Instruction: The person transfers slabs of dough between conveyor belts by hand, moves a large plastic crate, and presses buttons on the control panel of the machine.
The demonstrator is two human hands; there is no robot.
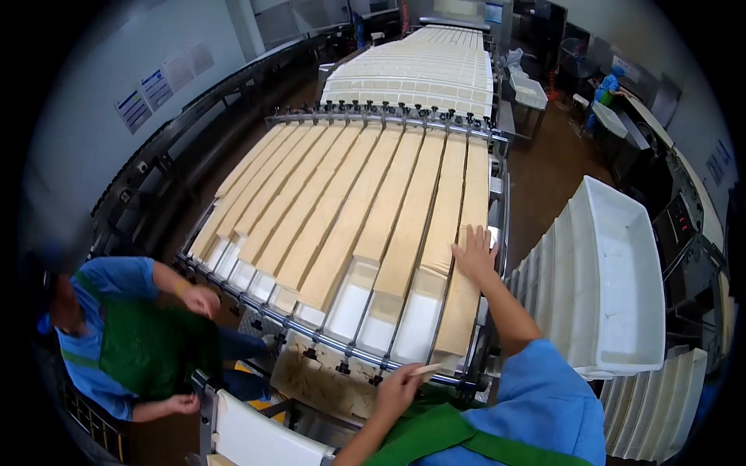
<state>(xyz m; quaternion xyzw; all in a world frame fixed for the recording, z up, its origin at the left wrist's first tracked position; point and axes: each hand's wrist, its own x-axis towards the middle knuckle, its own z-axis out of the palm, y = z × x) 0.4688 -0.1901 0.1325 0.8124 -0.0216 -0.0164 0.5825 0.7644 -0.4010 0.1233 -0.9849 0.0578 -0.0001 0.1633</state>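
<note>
My right hand point(475, 252) lies with spread fingers on the far-right cream-coloured long strip point(460, 311), which looks like layered sheets. At the front rail, my left hand point(395, 398) pinches a thin pale strip point(426, 370); its kind is not clear. Several more long cream strips point(342, 225) lie side by side on the white conveyor point(416, 326), with narrow gaps between them. Their near ends stop at different distances from the metal front rail point(342, 343).
On the left stands a co-worker in a green apron point(148, 334), hands apart from the strips. Stacked white crates point(622, 272) rise at my right. A crossbar with black knobs point(388, 116) spans the conveyor. Under the rail sits a bin with scraps point(322, 377).
</note>
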